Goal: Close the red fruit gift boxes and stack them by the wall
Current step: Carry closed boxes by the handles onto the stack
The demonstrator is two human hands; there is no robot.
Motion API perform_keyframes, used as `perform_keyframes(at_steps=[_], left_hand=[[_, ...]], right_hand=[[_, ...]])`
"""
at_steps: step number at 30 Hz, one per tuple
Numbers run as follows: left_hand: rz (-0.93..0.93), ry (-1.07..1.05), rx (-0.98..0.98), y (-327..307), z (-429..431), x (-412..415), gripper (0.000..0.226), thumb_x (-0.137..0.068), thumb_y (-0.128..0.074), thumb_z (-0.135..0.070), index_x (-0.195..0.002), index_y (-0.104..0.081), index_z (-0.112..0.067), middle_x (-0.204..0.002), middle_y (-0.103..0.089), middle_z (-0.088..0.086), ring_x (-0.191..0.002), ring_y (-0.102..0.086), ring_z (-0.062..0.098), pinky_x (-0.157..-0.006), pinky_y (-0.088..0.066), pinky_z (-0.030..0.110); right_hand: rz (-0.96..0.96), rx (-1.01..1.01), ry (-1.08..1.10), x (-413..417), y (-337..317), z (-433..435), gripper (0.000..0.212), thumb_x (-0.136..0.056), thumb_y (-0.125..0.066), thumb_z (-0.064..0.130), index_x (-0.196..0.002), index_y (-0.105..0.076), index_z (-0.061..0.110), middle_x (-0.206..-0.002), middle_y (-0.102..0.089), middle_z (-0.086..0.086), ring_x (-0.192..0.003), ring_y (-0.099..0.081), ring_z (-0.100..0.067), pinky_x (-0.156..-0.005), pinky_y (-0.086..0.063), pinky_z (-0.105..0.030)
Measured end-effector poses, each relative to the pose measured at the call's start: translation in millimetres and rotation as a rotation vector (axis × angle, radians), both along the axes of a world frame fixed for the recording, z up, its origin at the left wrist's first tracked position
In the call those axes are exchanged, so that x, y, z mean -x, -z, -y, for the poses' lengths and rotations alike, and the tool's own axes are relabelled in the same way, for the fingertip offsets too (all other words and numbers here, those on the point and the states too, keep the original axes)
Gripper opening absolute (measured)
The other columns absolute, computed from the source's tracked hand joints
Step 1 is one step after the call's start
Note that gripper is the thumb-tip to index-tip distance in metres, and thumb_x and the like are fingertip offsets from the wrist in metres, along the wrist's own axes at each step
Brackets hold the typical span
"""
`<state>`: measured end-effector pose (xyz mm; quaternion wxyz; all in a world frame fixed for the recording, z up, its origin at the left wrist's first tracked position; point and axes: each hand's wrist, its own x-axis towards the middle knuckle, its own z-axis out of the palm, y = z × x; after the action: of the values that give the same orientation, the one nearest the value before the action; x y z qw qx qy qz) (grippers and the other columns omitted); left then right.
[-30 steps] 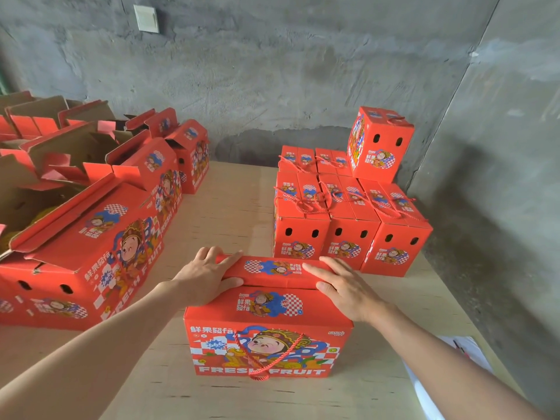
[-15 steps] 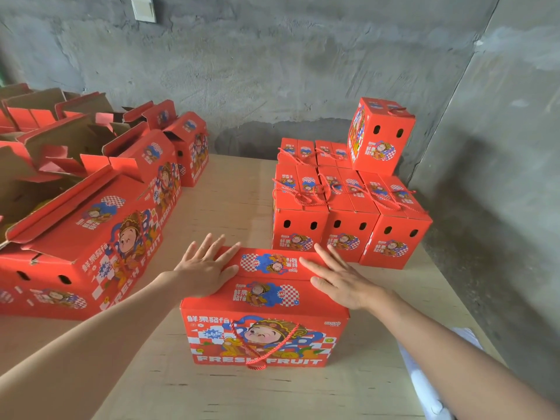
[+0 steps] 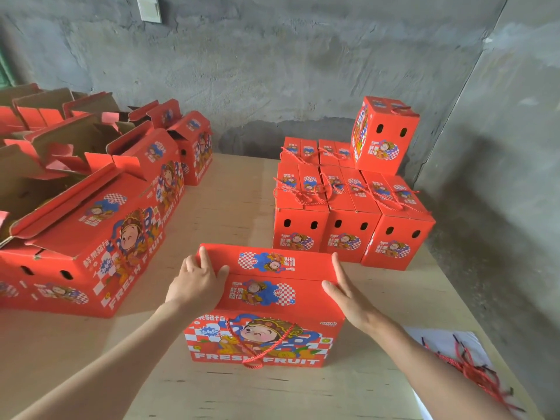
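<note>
While both hands bear on the box (image 3: pixel 266 301), its two lid flaps lie flat and meet along the middle. Left hand (image 3: pixel 197 286): fingers spread and laid over the left end of the lid, thumb pressed on the near flap. Right hand (image 3: pixel 344 287): flat, fingers straight and together, set against the lid's right edge. Neither hand pinches anything. Cord handle (image 3: pixel 260 350) hangs loose down the box front, below and between the wrists.

Ahead of the right hand: closed boxes (image 3: pixel 351 219) in rows on the table (image 3: pixel 230 192), reaching back to the wall (image 3: pixel 272 62), with one upper box (image 3: pixel 385 137) standing on the far right row. Left of the left hand: open boxes (image 3: pixel 100 225), flaps up. Near the right forearm: loose cords (image 3: pixel 472 371) on a white sheet (image 3: pixel 439 341).

Judgement: closing looks done or nearly so; carry to the rows comes next.

Risks:
- Flaps may spring up once pressure comes off; I cannot tell whether they are locked.
- Flat palms on the ends give poor hold; a loaded box could slip.
- Dangling handle may snag on the table or get trapped under the box.
- Setting down carelessly could knock the upper box.
</note>
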<state>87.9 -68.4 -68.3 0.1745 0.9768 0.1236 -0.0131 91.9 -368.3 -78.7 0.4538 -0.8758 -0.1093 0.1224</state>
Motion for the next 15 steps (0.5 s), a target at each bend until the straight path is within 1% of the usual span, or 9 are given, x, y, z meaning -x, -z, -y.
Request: perform_keyframes(at_steps=[2,4,6,7,9,10,12,14,15], left_hand=[[-0.019,0.024,-0.036,-0.5,-1.6,-2.5,0.074,-0.097,-0.021,-0.056,-0.151,0.000,-0.009,-0.144,-0.030,0.022,-0.131,-0.037,0.036,-0.100,-0.039,0.047],[-0.034,0.050,-0.077,-3.5,-3.2,-0.8,0.076,-0.096,-0.019,-0.057,-0.151,0.001,-0.008,-0.144,-0.030,0.022,-0.131,-0.038,0.036,-0.103,-0.035,0.048],[-0.023,0.065,-0.144,-6.3,-2.3,4.8,0.077,-0.095,-0.017,-0.061,-0.152,-0.002,-0.011,-0.152,-0.020,0.020,-0.140,-0.024,0.034,-0.113,-0.020,0.050],[-0.009,0.076,-0.176,-6.4,1.4,10.8,0.075,-0.095,-0.015,-0.061,-0.152,-0.003,-0.013,-0.157,-0.009,0.016,-0.145,-0.010,0.031,-0.115,-0.008,0.051],[0.050,0.159,-0.206,-0.5,22.0,28.4,0.069,-0.095,-0.011,-0.059,-0.152,-0.003,-0.021,-0.160,0.009,0.007,-0.146,0.012,0.025,-0.113,0.013,0.051],[0.087,0.219,-0.210,4.4,37.7,40.0,0.066,-0.095,-0.007,-0.059,-0.152,-0.002,-0.026,-0.160,0.012,0.003,-0.146,0.017,0.023,-0.110,0.020,0.050],[0.134,0.288,-0.207,12.9,68.3,59.5,0.069,-0.089,0.004,-0.061,-0.152,0.000,-0.032,-0.160,0.011,-0.005,-0.145,0.019,0.019,-0.103,0.032,0.044],[0.153,0.268,-0.197,16.3,79.6,66.1,0.079,-0.079,0.017,-0.063,-0.151,-0.003,-0.037,-0.160,0.005,-0.010,-0.146,0.014,0.017,-0.096,0.038,0.040],[0.166,0.260,-0.200,15.8,77.6,65.1,0.082,-0.076,0.020,-0.063,-0.150,-0.005,-0.039,-0.159,0.001,-0.012,-0.146,0.011,0.016,-0.096,0.038,0.040]], right_hand=[[-0.002,0.074,-0.027,-2.5,-5.1,1.7,0.068,-0.102,-0.034,0.041,-0.150,0.014,0.033,-0.150,0.021,0.022,-0.137,0.009,0.006,-0.109,-0.001,-0.019],[0.033,0.269,-0.085,-5.7,-10.1,4.7,0.071,-0.101,-0.031,0.046,-0.150,0.016,0.027,-0.152,0.027,0.015,-0.140,0.015,0.001,-0.110,0.002,-0.021],[0.148,0.428,-0.132,-11.9,-17.1,3.0,0.076,-0.098,-0.032,0.053,-0.151,0.014,0.022,-0.152,0.031,0.012,-0.139,0.023,-0.001,-0.111,0.005,-0.024],[0.209,0.428,-0.139,-14.8,-20.5,-0.7,0.077,-0.097,-0.035,0.053,-0.152,0.009,0.022,-0.153,0.030,0.012,-0.138,0.024,0.000,-0.112,0.004,-0.026],[0.282,0.390,-0.146,-19.4,-21.0,-9.6,0.071,-0.097,-0.042,0.051,-0.153,-0.006,0.027,-0.158,0.017,0.012,-0.142,0.020,-0.004,-0.116,0.002,-0.031],[0.297,0.382,-0.144,-20.0,-19.0,-13.2,0.067,-0.096,-0.045,0.050,-0.152,-0.016,0.028,-0.160,0.006,0.011,-0.145,0.013,-0.008,-0.116,-0.001,-0.033],[0.348,0.363,-0.107,-21.1,-13.6,-17.1,0.060,-0.095,-0.049,0.047,-0.148,-0.031,0.026,-0.156,-0.016,0.009,-0.145,-0.005,-0.010,-0.114,-0.010,-0.030],[0.421,0.351,-0.048,-21.1,-10.6,-17.5,0.056,-0.094,-0.053,0.044,-0.144,-0.039,0.024,-0.150,-0.029,0.008,-0.139,-0.019,-0.010,-0.110,-0.018,-0.027],[0.458,0.353,-0.014,-20.6,-9.8,-18.3,0.053,-0.094,-0.053,0.042,-0.142,-0.043,0.023,-0.148,-0.033,0.009,-0.137,-0.023,-0.010,-0.108,-0.021,-0.028]])
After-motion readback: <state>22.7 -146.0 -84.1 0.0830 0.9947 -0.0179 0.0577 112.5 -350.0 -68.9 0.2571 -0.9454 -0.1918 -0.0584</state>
